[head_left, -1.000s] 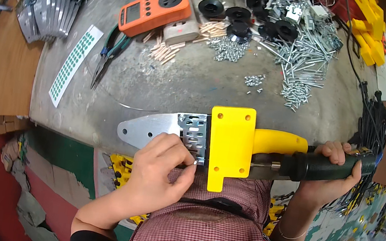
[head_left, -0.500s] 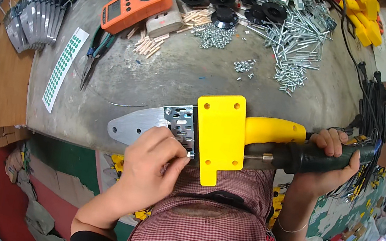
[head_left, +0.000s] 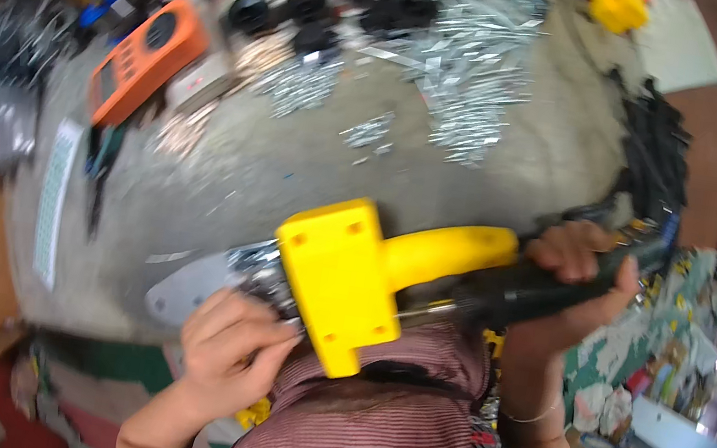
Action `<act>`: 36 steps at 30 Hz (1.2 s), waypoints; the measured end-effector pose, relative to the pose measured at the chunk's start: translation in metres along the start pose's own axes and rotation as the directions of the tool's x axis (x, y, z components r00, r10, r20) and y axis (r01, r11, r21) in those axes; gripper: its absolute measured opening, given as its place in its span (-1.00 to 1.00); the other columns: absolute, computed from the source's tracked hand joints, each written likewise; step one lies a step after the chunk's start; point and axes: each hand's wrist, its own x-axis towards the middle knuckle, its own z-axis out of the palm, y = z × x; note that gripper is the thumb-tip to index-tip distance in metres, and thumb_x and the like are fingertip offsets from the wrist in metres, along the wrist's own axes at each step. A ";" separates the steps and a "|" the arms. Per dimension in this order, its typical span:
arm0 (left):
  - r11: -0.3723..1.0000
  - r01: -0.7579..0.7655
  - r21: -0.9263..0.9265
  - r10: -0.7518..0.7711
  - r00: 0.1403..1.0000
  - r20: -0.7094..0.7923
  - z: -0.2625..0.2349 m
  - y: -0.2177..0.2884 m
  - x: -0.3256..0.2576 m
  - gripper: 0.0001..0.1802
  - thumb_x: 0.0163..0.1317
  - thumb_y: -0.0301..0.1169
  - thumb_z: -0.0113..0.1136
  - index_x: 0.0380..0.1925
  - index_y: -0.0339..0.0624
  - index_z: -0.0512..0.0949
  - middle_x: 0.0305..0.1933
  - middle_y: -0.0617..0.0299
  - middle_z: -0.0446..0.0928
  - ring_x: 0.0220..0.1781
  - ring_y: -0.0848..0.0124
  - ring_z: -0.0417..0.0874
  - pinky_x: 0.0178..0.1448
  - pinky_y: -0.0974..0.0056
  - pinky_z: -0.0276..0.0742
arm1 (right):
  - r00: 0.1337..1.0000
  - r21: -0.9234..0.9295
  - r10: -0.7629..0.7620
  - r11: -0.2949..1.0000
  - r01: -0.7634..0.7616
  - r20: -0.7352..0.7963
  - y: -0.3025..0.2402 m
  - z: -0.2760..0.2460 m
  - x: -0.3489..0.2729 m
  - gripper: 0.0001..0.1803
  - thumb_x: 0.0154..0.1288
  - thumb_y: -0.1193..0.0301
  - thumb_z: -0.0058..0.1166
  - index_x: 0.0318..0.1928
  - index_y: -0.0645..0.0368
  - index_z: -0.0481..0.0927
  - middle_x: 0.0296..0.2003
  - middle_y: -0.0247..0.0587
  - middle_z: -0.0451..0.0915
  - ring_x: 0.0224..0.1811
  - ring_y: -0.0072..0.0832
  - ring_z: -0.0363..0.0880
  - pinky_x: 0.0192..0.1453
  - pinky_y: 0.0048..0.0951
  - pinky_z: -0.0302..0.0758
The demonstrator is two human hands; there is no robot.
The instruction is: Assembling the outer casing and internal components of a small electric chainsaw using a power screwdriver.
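A yellow-bodied heating tool [head_left: 342, 273] lies at the table's near edge, its grey tapered plate [head_left: 180, 290] pointing left and its yellow handle right. Between plate and body sits a slotted metal guard [head_left: 261, 270]. My left hand [head_left: 233, 349] is closed in a pinch at the near lower corner of the guard, against the yellow body; blur hides what the fingertips hold. My right hand [head_left: 577, 280] wraps round a black power screwdriver [head_left: 510, 295], whose metal shaft points left at the yellow body, below the handle. The screwdriver's tip is hidden.
Piles of screws [head_left: 477, 84] and small nuts [head_left: 296, 85] lie across the far side, with black round parts [head_left: 305, 7] behind. An orange meter [head_left: 150, 58], pliers [head_left: 99, 176] and a sticker sheet [head_left: 53, 206] stand left. Black cables [head_left: 651, 161] bunch at right.
The view has swung, so the table's things appear farther left and the picture is blurred. The heating tool looks more tilted. Both hands keep their places on it and the screwdriver.
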 end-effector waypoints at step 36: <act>0.792 -0.151 0.591 0.188 0.982 0.000 -0.059 0.004 -0.031 -0.68 -0.05 -0.43 0.28 -0.20 -0.12 0.65 -0.16 0.01 0.63 -0.17 0.19 0.67 -0.14 0.16 0.54 | 0.815 -0.828 -0.275 0.101 0.552 0.509 -0.092 0.011 0.116 -0.78 0.39 0.45 0.10 -0.04 0.30 0.45 -0.33 -0.23 0.63 -0.28 -0.61 0.57 -0.10 -0.56 0.46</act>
